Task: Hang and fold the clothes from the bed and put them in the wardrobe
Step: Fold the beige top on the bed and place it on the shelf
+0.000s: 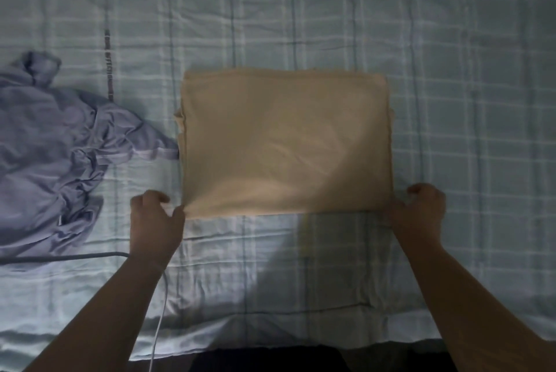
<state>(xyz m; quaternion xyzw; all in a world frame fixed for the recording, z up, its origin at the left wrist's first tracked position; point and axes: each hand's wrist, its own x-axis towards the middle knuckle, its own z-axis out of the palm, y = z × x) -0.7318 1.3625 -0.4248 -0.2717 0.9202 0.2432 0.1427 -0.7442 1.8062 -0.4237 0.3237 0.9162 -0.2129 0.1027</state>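
The folded beige garment lies flat on the checked sheet of the bed, as a tidy rectangle of several layers. The person's left hand is at its near left corner and the right hand is at its near right corner, so the two hands are well apart, one at each end of the near edge. The left thumb and curled fingers seem to pinch the corner, and fine pull lines in the cloth run toward it. The right fingers are curled against the other corner and hide it, so this grip is less sure.

The cloth looks soft, light and limp. It will probably sag in the middle and let its layers slide open if it is lifted by the corners only. A safer hold, in this judgement, is with the palms slid under the left and right sides of the garment, or with one more fold made first so that the packet is smaller. It is not fragile and not slippery on the sheet.

To the left of the beige garment, with its tip touching the left edge, a crumpled lilac garment waits unfolded. A thin white cable runs below the garment's near left corner, beside the left forearm.
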